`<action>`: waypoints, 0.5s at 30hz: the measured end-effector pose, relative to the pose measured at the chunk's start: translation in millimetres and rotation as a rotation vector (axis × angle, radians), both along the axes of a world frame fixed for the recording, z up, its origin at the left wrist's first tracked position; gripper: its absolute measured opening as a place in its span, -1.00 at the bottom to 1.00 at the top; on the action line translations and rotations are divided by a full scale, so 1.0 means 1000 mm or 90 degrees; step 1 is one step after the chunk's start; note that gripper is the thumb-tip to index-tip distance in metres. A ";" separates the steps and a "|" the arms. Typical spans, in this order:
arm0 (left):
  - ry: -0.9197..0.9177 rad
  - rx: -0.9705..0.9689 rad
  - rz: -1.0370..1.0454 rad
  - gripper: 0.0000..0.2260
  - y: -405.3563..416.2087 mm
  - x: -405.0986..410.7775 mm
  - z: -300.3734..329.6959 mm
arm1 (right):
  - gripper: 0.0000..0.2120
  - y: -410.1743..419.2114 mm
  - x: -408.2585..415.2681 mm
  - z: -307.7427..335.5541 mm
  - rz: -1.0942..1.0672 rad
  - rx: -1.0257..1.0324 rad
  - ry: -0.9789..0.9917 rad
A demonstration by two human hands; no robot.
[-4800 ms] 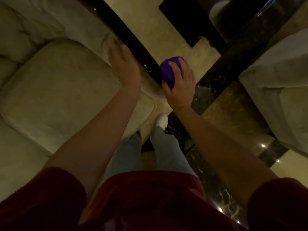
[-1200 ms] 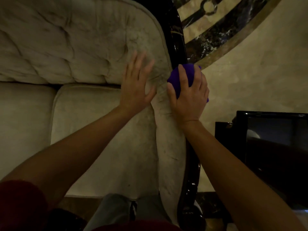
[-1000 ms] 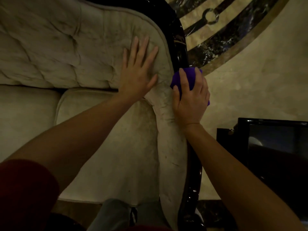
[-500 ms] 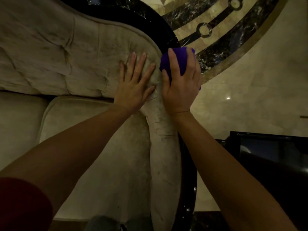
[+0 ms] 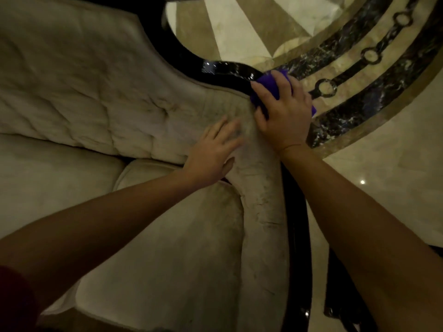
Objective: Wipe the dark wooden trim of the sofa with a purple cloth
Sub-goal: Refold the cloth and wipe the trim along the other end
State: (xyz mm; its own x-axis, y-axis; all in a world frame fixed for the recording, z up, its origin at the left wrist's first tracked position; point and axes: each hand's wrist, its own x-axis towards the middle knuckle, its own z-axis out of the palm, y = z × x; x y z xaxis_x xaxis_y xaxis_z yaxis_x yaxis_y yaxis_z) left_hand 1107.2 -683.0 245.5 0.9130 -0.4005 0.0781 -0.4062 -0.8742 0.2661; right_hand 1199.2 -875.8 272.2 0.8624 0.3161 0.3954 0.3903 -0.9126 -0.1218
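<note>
A cream tufted sofa (image 5: pixel 100 97) fills the left and middle of the view. Glossy dark wooden trim (image 5: pixel 227 74) curves along the top of its backrest and runs down the outer side of the armrest. My right hand (image 5: pixel 284 112) presses a bunched purple cloth (image 5: pixel 271 83) onto the trim where backrest and armrest meet. Most of the cloth is hidden under my fingers. My left hand (image 5: pixel 212 152) lies flat with fingers spread on the upholstery just left of the right hand, holding nothing.
A polished marble floor (image 5: pixel 383 164) with a dark patterned inlay band (image 5: pixel 359 68) lies beyond the sofa on the right. A cream seat cushion (image 5: pixel 167 255) sits below my arms. A dark piece of furniture (image 5: pixel 340 295) shows under my right forearm.
My right hand has slid the purple cloth further along the trim from the armrest to the curve of the backrest. My left hand stayed flat on the upholstery. The view has shifted toward the sofa's back.
</note>
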 end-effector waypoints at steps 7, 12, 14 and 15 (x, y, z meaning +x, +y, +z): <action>-0.163 -0.004 0.074 -0.58 0.047 0.026 0.097 | -0.51 0.040 0.023 0.025 -0.013 0.027 0.105; -0.250 0.037 0.133 -0.55 0.091 0.060 0.145 | -0.54 0.062 0.031 0.027 -0.020 -0.019 0.115; -0.274 0.078 0.153 -0.51 0.113 0.075 0.151 | -0.55 0.072 0.034 0.027 -0.014 -0.042 0.125; -0.268 0.114 0.166 -0.47 0.126 0.083 0.151 | -0.56 0.077 0.036 0.027 -0.007 -0.048 0.125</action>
